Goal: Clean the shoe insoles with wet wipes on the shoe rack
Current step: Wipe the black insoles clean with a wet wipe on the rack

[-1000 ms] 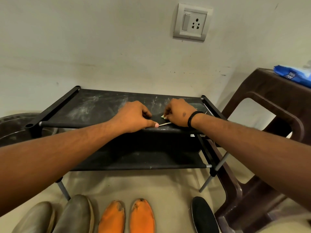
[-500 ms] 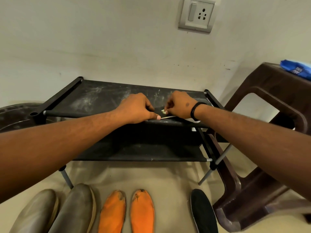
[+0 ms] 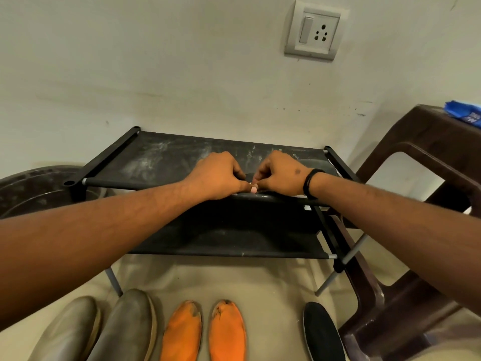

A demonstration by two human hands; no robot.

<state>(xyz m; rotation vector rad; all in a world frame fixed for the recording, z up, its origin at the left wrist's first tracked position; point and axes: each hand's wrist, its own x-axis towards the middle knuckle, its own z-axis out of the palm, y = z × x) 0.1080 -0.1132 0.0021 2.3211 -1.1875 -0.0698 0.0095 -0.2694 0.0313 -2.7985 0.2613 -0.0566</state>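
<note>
Head view: black insole (image 3: 263, 195) under both hands' fingers (image 3: 253, 189).

Your curled left hand (image 3: 217, 175) and right hand (image 3: 279, 173) cover whatever you pinch between them; only a pale sliver (image 3: 253, 189) shows, possibly a wipe. The dark insole (image 3: 263, 195) under them is mostly hidden. The picture's edge cuts the blue packet (image 3: 466, 113), the grey shoes (image 3: 99, 332) and the round tub (image 3: 28, 191).
</note>
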